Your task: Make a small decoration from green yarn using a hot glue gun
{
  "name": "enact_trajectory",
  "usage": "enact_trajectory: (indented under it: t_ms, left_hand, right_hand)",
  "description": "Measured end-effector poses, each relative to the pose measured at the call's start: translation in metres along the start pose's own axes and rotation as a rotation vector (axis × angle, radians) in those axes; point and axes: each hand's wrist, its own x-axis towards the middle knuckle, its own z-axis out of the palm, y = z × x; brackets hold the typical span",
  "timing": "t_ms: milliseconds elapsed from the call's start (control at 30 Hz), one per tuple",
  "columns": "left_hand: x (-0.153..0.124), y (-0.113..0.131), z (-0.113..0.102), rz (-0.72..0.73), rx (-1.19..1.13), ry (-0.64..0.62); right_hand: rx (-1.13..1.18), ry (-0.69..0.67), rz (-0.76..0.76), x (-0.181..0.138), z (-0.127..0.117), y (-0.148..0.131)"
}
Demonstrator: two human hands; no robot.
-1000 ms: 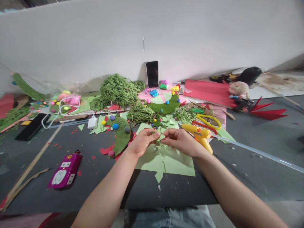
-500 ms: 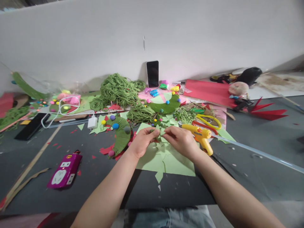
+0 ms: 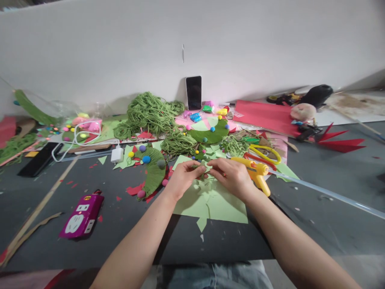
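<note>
My left hand [image 3: 184,178] and my right hand [image 3: 231,176] meet fingertip to fingertip over a light green paper sheet [image 3: 216,202] with cut-out holes, near the table's front. Both pinch a small green paper piece [image 3: 205,168] between thumbs and fingers; most of it is hidden by the fingers. A yellow glue gun [image 3: 255,173] lies just right of my right hand. A green yarn-wrapped crescent with coloured pompoms [image 3: 153,170] lies just left of my left hand.
Piles of green yarn [image 3: 148,114], a phone leaning on the wall [image 3: 193,92], yellow-handled scissors [image 3: 264,153], red paper [image 3: 264,116], a purple power strip [image 3: 82,215], a white charger [image 3: 116,154] and a long clear glue stick [image 3: 331,196] crowd the dark table. Paper scraps litter it.
Both hands have shifted slightly away from me and closed tighter together on the small green piece, which shows less now.
</note>
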Motion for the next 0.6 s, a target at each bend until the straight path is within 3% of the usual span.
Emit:
enact_trajectory:
  t_ms: [167,433,600]
  left_hand:
    - [0.002,-0.002,-0.006,-0.051,0.007,-0.085]
    - [0.001,-0.004,-0.011,-0.007,-0.025,-0.108]
    - [0.002,-0.008,-0.009,-0.041,-0.042,-0.107]
  right_hand:
    - [0.164,-0.07,-0.022,0.001,-0.004,0.0]
    - [0.462,-0.039,0.228,0.007,-0.013,-0.009]
    - [0.509,-0.005,0.281,0.006,-0.012,-0.011]
